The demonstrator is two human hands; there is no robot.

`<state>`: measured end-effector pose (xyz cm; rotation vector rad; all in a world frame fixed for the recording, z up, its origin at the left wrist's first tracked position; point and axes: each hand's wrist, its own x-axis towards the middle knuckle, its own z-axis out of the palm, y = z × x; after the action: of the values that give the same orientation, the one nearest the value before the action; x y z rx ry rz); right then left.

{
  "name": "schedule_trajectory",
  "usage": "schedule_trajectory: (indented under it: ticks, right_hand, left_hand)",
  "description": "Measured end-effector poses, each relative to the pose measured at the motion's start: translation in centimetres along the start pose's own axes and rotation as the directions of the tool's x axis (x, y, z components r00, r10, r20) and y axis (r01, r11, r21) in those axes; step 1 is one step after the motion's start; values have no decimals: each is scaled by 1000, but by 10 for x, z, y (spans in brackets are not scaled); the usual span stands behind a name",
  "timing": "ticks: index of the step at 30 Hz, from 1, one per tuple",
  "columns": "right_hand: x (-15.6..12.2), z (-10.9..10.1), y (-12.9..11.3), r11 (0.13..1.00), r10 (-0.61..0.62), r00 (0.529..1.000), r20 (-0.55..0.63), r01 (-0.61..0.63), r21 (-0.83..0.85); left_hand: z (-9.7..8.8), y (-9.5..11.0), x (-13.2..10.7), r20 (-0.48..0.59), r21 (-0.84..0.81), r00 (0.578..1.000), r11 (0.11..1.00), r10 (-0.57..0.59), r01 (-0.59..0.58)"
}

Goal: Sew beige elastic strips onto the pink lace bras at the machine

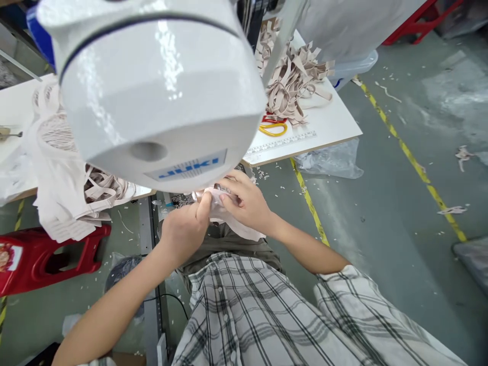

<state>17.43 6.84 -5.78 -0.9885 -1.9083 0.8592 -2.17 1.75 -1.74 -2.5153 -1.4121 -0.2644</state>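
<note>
Both my hands meet just below the head of a white sewing machine [152,86]. My left hand [186,229] is closed, its thumb pressing a pale pink piece of fabric [224,216]. My right hand [246,201] pinches the same fabric from the other side, fingers curled over its top edge. The fabric hangs down a little toward my lap. The machine's head hides the needle area and part of the fabric.
A white table [328,127] carries a heap of beige elastic strips [293,81], scissors with red and yellow handles [272,126] and a printed ruler along its edge. White lace pieces [57,168] hang at the left above a red stool [46,256]. Yellow floor tape [415,168] runs at the right.
</note>
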Motion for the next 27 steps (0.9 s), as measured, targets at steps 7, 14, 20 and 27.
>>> schedule_trajectory:
  ticks: [7,14,20,27]
  right_hand:
    - [38,-13,5,992,116,982,151,-123,35]
    - [53,-15,6,965,111,968,226,-160,209]
    - [53,-16,9,960,106,966,234,-161,229]
    - [53,-15,12,951,103,965,242,-167,260]
  left_hand:
    - [-6,12,12,22,-54,988,987,-152,153]
    - [-10,17,19,-80,39,986,988,-148,151]
    - [-7,16,17,-101,22,983,987,-154,157]
    - [-11,15,17,-66,93,989,986,-131,137]
